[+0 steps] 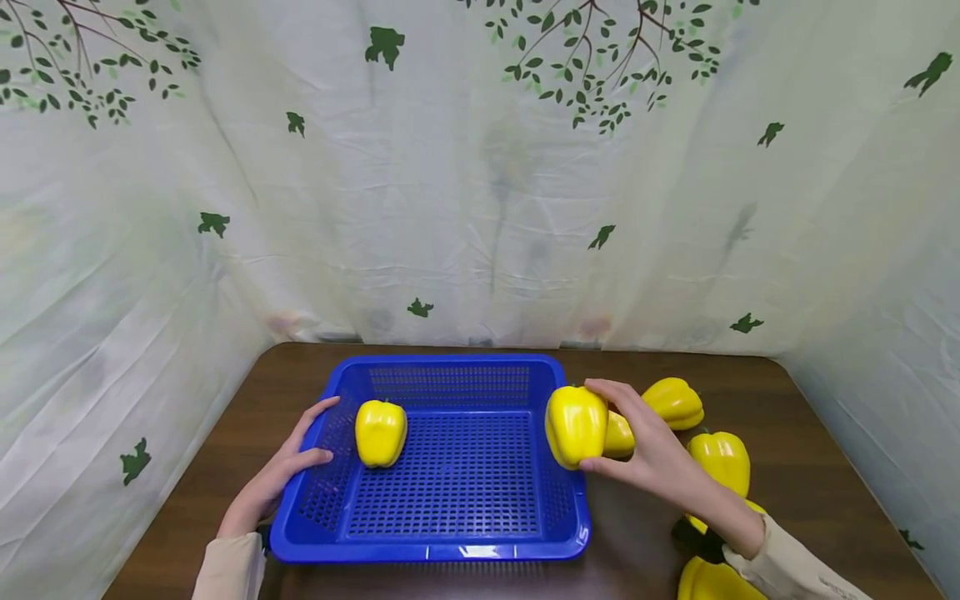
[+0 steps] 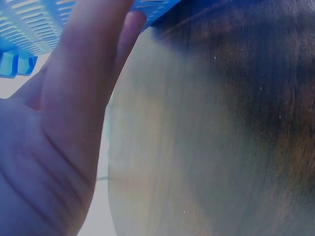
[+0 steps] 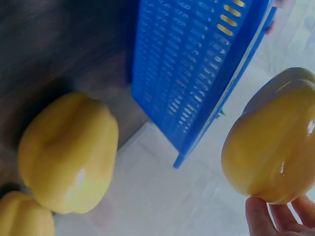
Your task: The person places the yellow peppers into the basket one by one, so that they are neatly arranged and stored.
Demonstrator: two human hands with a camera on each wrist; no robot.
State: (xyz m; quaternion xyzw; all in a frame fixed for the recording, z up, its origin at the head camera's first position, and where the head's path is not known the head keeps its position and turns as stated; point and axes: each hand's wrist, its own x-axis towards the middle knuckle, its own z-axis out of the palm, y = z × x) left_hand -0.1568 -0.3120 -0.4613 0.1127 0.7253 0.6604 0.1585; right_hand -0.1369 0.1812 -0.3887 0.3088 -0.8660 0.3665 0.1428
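Note:
My right hand (image 1: 645,442) grips a yellow bell pepper (image 1: 576,427) between thumb and fingertips. In the head view that pepper overlaps the right rim of a blue plastic basket (image 1: 431,552); the right wrist view shows the held pepper (image 3: 270,142) raised above the rim. At the basket's left side, my left hand (image 1: 279,471) holds the rim, thumb over the edge. Another yellow bell pepper (image 1: 381,433) stands upright inside the basket, near its left wall. In the left wrist view, the left hand (image 2: 74,98) lies against the slotted wall.
Several more yellow bell peppers, such as one at the back (image 1: 672,403) and one farther forward (image 1: 720,458), lie on the dark wooden table (image 1: 630,533) right of the basket. My right forearm partly covers some. A leaf-printed white curtain (image 1: 465,208) hangs behind the table.

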